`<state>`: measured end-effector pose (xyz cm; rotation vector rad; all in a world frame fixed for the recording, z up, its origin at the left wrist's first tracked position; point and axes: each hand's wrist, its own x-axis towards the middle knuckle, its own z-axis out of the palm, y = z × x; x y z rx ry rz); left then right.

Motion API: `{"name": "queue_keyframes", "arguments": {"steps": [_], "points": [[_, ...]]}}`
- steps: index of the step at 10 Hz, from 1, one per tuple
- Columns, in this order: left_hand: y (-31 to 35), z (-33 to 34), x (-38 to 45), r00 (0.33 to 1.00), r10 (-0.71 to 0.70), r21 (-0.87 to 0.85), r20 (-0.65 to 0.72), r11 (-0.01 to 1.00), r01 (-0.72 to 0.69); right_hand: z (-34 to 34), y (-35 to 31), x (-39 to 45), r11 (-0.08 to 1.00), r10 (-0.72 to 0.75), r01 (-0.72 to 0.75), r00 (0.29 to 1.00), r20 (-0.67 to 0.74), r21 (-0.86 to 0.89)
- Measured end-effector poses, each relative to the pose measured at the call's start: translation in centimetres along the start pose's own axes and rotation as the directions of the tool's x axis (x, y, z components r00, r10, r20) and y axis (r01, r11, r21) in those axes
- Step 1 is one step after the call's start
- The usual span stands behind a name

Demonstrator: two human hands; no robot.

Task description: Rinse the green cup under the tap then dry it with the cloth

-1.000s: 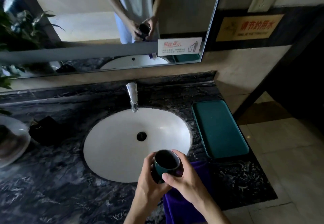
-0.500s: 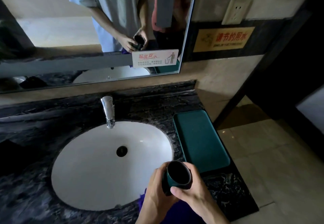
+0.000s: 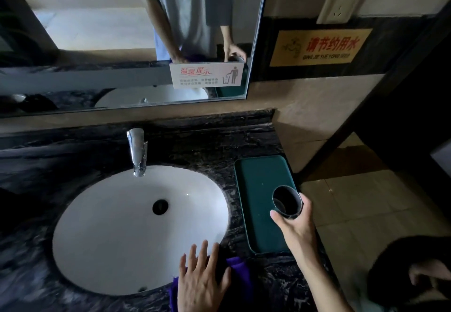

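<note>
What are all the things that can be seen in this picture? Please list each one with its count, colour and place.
cup: 1, dark green, held over the tray's right edge
cloth: 1, purple, on the counter's front edge, under the left hand
sink: 1, white, set into the counter
tap: 1, chrome, behind the sink, no water seen running
tray: 1, dark green, on the counter right of the sink
counter: 1, black marbled stone
mirror: 1, on the wall above the counter
notice sticker: 1, white and red, on the mirror's lower right corner
water-saving sign: 1, yellow with red letters, on the wall
wall socket: 1, white, above the sign
left hand: open, flat on the cloth
right hand: gripping the cup
</note>
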<state>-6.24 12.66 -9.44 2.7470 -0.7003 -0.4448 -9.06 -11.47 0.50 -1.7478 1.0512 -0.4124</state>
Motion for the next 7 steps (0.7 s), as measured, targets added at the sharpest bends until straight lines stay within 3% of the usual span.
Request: {"name": "queue_keyframes", "arguments": {"steps": [3,7], "points": [[-0.2,-0.3,0.9,0.974,-0.084,-0.137,0.211,0.984,0.114,1.9,-0.1,3.0,0.996,0.01,-0.009,1.0,0.004,-0.092],[-0.1,-2.3,0.9,0.96,-0.044,-0.101,0.276,0.992,0.075,0.7,-0.1,2.3,0.995,0.013,-0.001,0.992,0.127,-0.096]]}}
